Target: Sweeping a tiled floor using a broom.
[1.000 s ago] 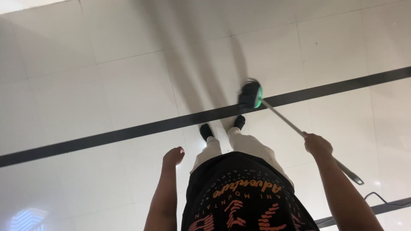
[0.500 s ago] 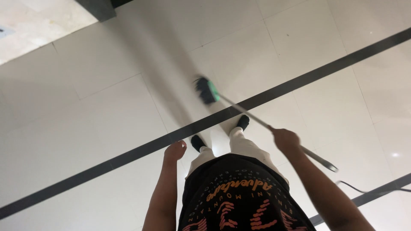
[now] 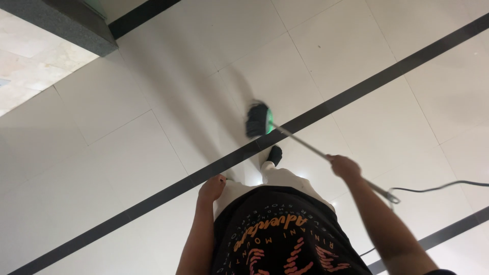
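Your right hand (image 3: 345,166) is wrapped shut around the thin silver metal handle (image 3: 316,149) of a broom, gripping it partway along, so the short end of the pole sticks out behind your wrist and ends in a small hanging loop (image 3: 392,197). Holding it there lets the long end reach forward and down to the floor. The broom's dark bristle head with its green plastic base (image 3: 257,120) sits blurred just ahead of your black shoe (image 3: 274,154), on the near edge of a black stripe (image 3: 326,106) that crosses the floor on a slant.

Your left hand (image 3: 212,188) hangs loose by your hip, fingers curled in, with nothing in it.

The floor is glossy cream-white tile (image 3: 117,158) that throws back soft shadows. A second dark stripe (image 3: 448,231) runs near the lower right corner of the floor, and a thin black cable (image 3: 438,187) trails across the tiles there. At the upper left, a dark grey stone ledge (image 3: 56,23) borders a paler marbled surface (image 3: 30,71).
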